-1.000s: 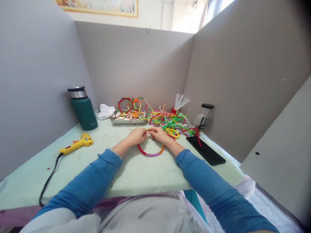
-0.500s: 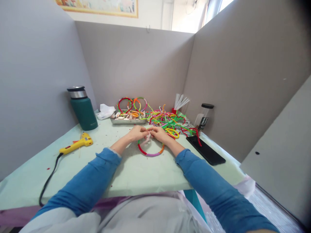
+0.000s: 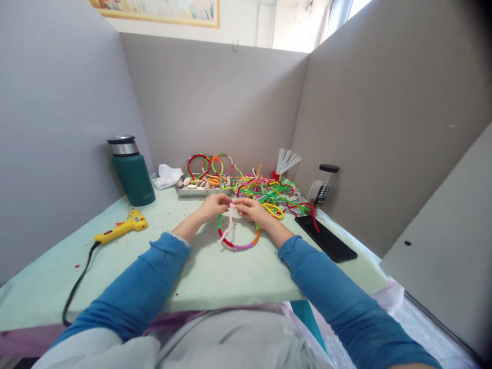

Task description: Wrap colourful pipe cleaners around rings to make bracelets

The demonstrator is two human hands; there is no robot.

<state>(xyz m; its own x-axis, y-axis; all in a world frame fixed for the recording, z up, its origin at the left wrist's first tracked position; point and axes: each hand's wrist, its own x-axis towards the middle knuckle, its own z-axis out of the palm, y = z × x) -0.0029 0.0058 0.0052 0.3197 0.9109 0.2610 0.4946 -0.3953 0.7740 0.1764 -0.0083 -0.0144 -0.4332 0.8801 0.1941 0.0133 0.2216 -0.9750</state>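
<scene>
A ring wrapped in coloured pipe cleaners (image 3: pixel 242 247), with red, purple, orange and green stretches, is at the middle of the table. At its far side my left hand (image 3: pixel 216 206) and my right hand (image 3: pixel 251 211) meet, fingertips pinched close together. A pale pink pipe cleaner (image 3: pixel 230 223) hangs from between them across the inside of the ring toward its red part. My right fingers are closed on the ring's far edge and the pink piece. My left fingers pinch at the pink pipe cleaner; their tips are partly hidden.
Behind the hands lie a metal tray of shells (image 3: pixel 203 192), finished coloured rings (image 3: pixel 199 166) and a heap of pipe cleaners (image 3: pixel 265 189). To the left are a yellow glue gun (image 3: pixel 123 228) and a green bottle (image 3: pixel 133 177). A black phone (image 3: pixel 326 240) and a clear jar (image 3: pixel 325 184) stand right.
The pink pipe cleaner, bunched under the fingers before, now hangs down longer toward the near left of the ring. My left hand has moved slightly up and away from the ring.
</scene>
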